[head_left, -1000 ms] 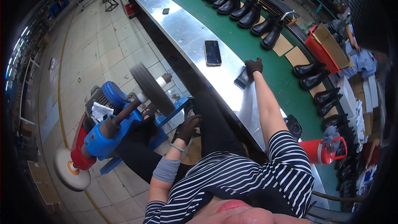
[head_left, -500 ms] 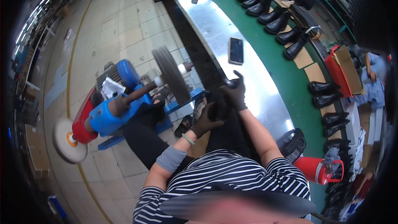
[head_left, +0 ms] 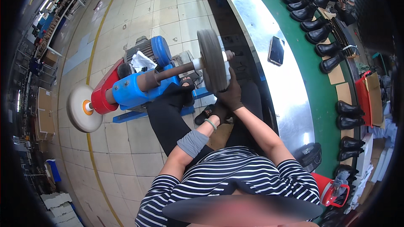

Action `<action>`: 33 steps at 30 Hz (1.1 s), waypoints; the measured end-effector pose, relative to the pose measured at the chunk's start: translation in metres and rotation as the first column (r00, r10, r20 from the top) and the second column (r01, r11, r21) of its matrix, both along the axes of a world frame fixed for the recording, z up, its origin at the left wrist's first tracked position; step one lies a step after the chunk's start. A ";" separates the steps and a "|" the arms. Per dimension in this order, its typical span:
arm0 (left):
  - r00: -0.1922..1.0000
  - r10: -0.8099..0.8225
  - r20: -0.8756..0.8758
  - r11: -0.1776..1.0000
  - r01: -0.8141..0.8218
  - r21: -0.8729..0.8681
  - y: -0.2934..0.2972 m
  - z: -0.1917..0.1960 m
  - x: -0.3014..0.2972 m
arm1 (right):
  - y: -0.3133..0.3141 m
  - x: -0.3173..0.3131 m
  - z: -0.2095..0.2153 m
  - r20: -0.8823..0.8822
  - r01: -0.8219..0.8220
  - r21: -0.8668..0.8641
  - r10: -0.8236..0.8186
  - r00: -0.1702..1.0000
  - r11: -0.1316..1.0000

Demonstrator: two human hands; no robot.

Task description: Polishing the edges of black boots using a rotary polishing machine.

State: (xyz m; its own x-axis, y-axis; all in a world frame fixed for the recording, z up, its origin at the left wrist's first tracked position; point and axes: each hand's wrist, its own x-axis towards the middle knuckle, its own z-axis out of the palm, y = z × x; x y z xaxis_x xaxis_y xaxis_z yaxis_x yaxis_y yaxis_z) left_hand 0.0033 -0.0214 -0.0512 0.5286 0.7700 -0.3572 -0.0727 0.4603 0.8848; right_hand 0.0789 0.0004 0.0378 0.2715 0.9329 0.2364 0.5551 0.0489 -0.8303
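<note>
At the grey buffing wheel (head_left: 212,61), right hand (head_left: 230,94) presses a dark item, fingers closed on it. Left hand (head_left: 219,111) just below; grip unclear.

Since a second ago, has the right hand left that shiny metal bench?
Yes. The right hand has come off the metal bench and across to the grey buffing wheel, beside the left hand.

Bright even overhead light, metal glare, strong fisheye warping, dark rim

head view | worn high, faces down — close over lap | single fisheye
</note>
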 end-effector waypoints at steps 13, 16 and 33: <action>0.868 0.347 0.355 0.898 -0.199 -0.391 -0.004 -0.023 0.000 | 0.001 -0.014 -0.008 0.111 -0.006 0.037 0.002 0.994 0.999; 0.815 0.354 0.458 0.922 -0.220 -0.320 -0.003 -0.028 -0.001 | -0.001 -0.014 -0.008 0.106 0.017 0.045 -0.022 0.994 0.999; 0.972 0.219 0.085 0.966 -0.229 0.120 -0.008 -0.014 -0.003 | -0.018 -0.010 0.011 0.011 0.031 0.146 -0.033 0.999 0.989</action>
